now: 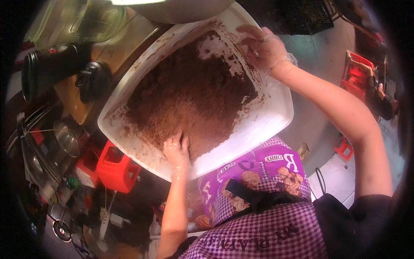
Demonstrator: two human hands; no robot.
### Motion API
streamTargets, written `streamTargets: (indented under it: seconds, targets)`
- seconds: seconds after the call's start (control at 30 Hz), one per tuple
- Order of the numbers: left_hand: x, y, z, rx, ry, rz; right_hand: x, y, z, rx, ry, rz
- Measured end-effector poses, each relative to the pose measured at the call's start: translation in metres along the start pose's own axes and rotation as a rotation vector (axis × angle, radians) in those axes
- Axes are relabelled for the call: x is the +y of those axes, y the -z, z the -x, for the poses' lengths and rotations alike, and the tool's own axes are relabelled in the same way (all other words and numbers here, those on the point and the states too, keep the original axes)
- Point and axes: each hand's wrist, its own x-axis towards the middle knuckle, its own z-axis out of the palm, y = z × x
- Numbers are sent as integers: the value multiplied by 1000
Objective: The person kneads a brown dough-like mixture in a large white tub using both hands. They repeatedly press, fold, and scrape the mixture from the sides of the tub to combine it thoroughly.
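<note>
A white plastic tub [262,118] lies tilted before me, with a wide heap of fine dark brown powder [190,84] over its floor. Lighter brown powder covers the near part, and smears cling to the walls. My left hand [177,150], in a clear plastic glove, is at the near left wall with its fingertips bent down at the powder's edge; whether they hold any is hidden. At the far right wall is my right hand [266,50], also in a clear glove. Its brown-stained fingers are spread and slightly blurred, with nothing seen in them.
A rounded bowl [184,11] overhangs the tub's far rim. A clear container [76,21] and black cylindrical container [48,71] stand at far left. Red plastic holders [116,170] and a metal strainer [66,137] are left. A black crate [297,16] is far right.
</note>
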Motion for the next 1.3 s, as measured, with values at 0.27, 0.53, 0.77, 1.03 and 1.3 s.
streamTargets:
  seconds: [0.27, 0.53, 0.77, 1.03, 1.3]
  targets:
    - [-4, -25, -6, 79, -91, -68, 12, -4, 3, 154, 231, 97]
    - [6, -8, -31, -124, -8, 13, 12, -3, 0, 145, 192, 175]
    - [30, -18, -64, 129, -69, 10, 11, -2, 1, 92, 249, 277]
    - [18, -24, -53, -74, 53, 90, 5, 3, 5, 232, 455, 399]
    - [69, -31, -11, -244, -162, -152, 5, 1, 4, 133, 208, 164]
